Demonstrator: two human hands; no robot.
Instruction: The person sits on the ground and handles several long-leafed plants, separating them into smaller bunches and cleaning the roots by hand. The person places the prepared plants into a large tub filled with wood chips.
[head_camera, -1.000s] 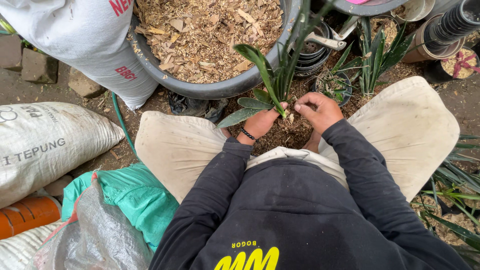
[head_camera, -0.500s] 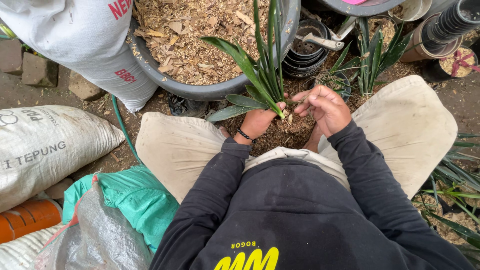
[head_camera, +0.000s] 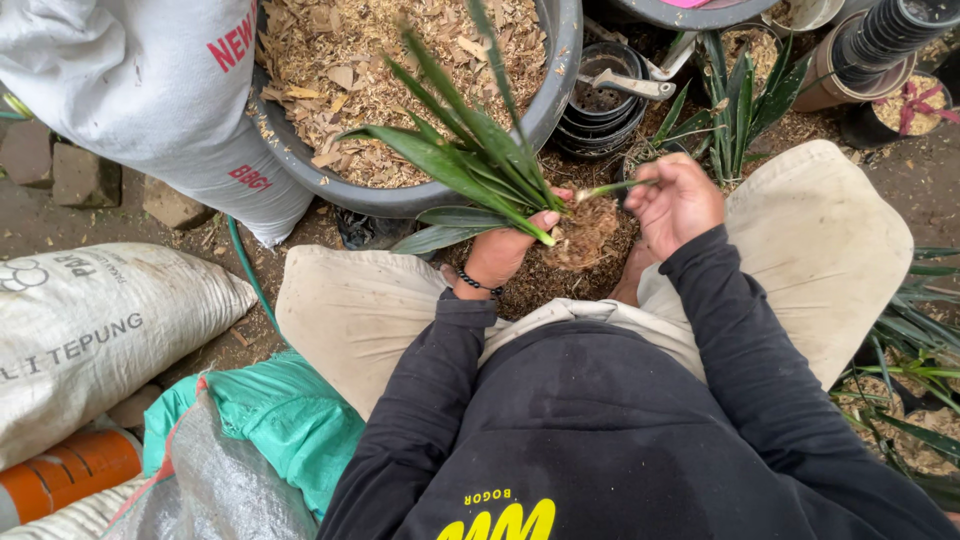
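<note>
You sit low on bare, crumbly ground (head_camera: 40, 215) among woven sacks (head_camera: 90, 330) and a grey tub of dry wood chips (head_camera: 330, 90). Your left hand (head_camera: 505, 250) pinches the plant (head_camera: 470, 160) at its base, its fibrous root clump (head_camera: 585, 235) above your lap; your right hand (head_camera: 675, 200) closes on a thin green shoot (head_camera: 615, 186).

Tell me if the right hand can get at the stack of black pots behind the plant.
Probably yes: the right hand is already close to the stack of black pots, with nothing between them, though it is pinching a thin shoot.
</note>
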